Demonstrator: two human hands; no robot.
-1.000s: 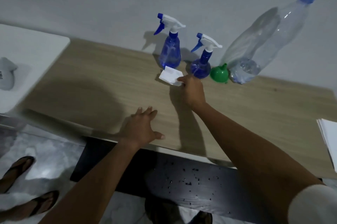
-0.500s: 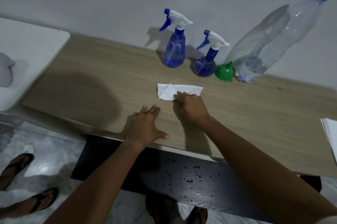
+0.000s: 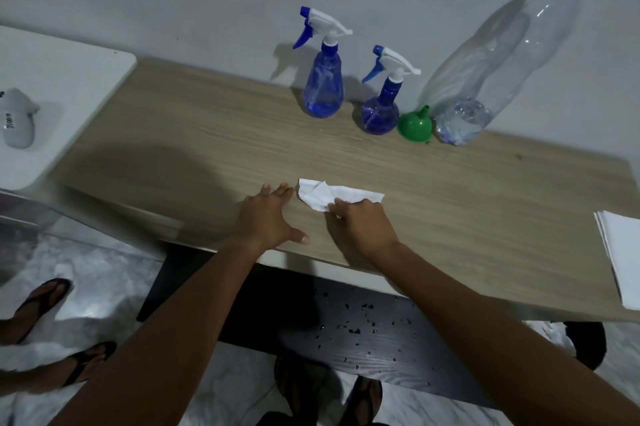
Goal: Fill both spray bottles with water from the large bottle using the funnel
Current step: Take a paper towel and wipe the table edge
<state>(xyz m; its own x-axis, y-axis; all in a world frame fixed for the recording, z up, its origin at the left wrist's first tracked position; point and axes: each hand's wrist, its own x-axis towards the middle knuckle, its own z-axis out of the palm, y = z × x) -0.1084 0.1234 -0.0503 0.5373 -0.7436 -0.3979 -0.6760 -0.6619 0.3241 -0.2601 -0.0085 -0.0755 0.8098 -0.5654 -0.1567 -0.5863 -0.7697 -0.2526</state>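
The left hand [image 3: 270, 217] lies flat and released on the bench [image 3: 173, 148]; just right of it, the right hand [image 3: 363, 223] pinches a folded tissue [image 3: 343, 195]. Beyond both, in a row along the wall, stand the tall spray bottle [image 3: 323, 89], round spray bottle [image 3: 380, 113], funnel [image 3: 414, 126] and capped large bottle [image 3: 502, 61], nearer the right hand.
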